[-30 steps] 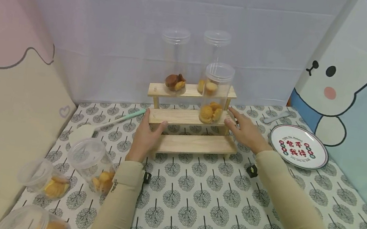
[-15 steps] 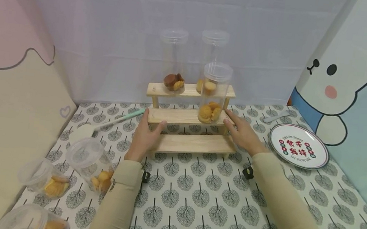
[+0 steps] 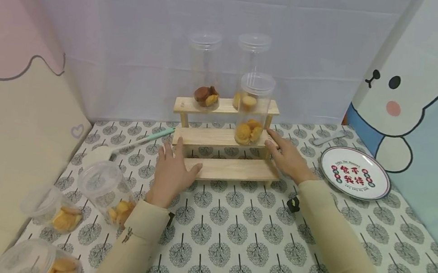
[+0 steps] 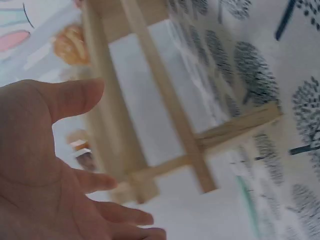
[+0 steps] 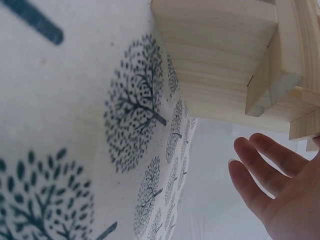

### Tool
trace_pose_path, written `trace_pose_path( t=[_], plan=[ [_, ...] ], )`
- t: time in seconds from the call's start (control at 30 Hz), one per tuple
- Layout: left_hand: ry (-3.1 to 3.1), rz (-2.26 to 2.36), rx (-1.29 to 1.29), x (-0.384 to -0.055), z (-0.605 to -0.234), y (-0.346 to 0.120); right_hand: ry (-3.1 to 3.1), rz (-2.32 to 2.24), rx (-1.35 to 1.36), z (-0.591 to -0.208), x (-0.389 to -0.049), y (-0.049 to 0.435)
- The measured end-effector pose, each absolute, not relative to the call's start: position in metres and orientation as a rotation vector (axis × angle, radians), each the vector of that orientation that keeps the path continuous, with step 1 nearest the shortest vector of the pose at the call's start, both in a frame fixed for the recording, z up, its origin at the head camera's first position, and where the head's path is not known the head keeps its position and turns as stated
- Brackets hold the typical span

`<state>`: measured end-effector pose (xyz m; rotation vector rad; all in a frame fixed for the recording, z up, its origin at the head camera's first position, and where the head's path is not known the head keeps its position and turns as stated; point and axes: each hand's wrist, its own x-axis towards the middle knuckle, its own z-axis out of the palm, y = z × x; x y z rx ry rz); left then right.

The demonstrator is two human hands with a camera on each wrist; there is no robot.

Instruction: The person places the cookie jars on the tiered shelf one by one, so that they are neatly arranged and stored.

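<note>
The three-step wooden rack point(image 3: 224, 141) sits near the table's point(image 3: 238, 248) back edge, long axis running left to right, steps facing the person. Left hand point(image 3: 173, 172) rests flat on the bottom step's left end, fingers loose; right hand point(image 3: 288, 156) is open too, fingertips at the right end. Head view shows the cookie jar point(image 3: 252, 108) on the middle step; the right wrist cam only catches the rack's underside point(image 5: 225, 60).
</note>
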<state>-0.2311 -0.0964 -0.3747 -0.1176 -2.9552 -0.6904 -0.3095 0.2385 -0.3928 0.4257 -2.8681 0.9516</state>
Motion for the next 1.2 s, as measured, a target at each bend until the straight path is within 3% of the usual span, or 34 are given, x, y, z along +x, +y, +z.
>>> trace_pose_path(
  t=[0.27,0.43,0.63,0.9,1.2],
  plan=[
    [-2.689,-0.642,-0.756,-0.155,-0.329,-0.091,-2.847,0.957,0.444,-0.394,-0.312,0.238],
    [-2.267,-0.626,-0.902,-0.118,-0.300,-0.113,-2.823,0.986,0.444,-0.395,-0.314,0.239],
    [-2.077,-0.602,-0.725,-0.098,-0.276,-0.156,-2.815,1.009,0.452,-0.396,-0.312,0.240],
    [-2.346,-0.672,-0.182,-0.079,-0.289,-0.226,-2.831,1.013,0.445,-0.397,-0.308,0.242],
    [-2.604,-0.749,-0.030,-0.078,-0.312,-0.235,-2.818,1.018,0.475,-0.399,-0.310,0.241]
  ],
)
